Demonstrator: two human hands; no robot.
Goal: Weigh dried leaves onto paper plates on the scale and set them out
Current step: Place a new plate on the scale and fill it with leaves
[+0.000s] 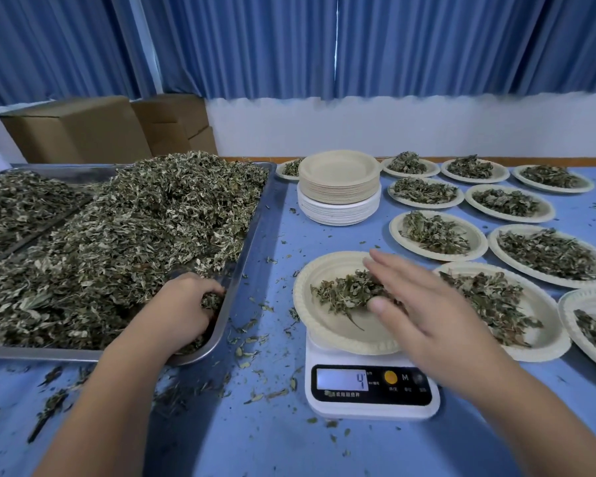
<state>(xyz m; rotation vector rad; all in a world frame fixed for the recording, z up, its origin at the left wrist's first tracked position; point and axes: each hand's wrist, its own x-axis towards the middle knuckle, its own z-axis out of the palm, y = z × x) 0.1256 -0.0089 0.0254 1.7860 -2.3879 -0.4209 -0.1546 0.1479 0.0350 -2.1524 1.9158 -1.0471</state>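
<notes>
Left hand (186,304) clutches leaves (117,235) in the tray (254,215), probably a top-up since the scale (372,390) reads low; right hand (424,304), fingers straight, seems to level the plate (327,270) pile

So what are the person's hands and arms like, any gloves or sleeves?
Both are bare. The left hand and right hand wear no gloves, rings or watch, and the forearms show no sleeves up to the frame's edge. The right thumbnail looks short and unpainted.
</notes>
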